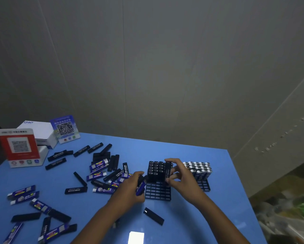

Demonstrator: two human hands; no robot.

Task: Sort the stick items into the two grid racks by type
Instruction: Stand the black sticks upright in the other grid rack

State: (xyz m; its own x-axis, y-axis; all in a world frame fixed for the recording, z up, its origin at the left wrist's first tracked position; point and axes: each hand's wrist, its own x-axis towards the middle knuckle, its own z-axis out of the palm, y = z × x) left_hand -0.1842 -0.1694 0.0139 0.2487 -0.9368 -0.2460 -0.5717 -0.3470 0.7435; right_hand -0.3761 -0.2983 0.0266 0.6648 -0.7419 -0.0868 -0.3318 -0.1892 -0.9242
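Two black grid racks stand on the blue table (191,217). The left rack (157,191) holds several upright black sticks (155,170) in its far rows. The right rack (204,185) holds several upright blue sticks with silver tops (198,169). My right hand (180,176) pinches a black stick (168,170) upright at the right edge of the black group. My left hand (130,188) grips a blue stick (141,188) and a black one just left of the left rack. Loose black and blue sticks (98,167) lie scattered to the left.
One black stick (153,216) lies alone in front of the left rack. A red QR sign (19,147), a white box (40,132) and a blue QR sign (64,128) stand at the far left corner. The table's right edge drops off beyond the right rack.
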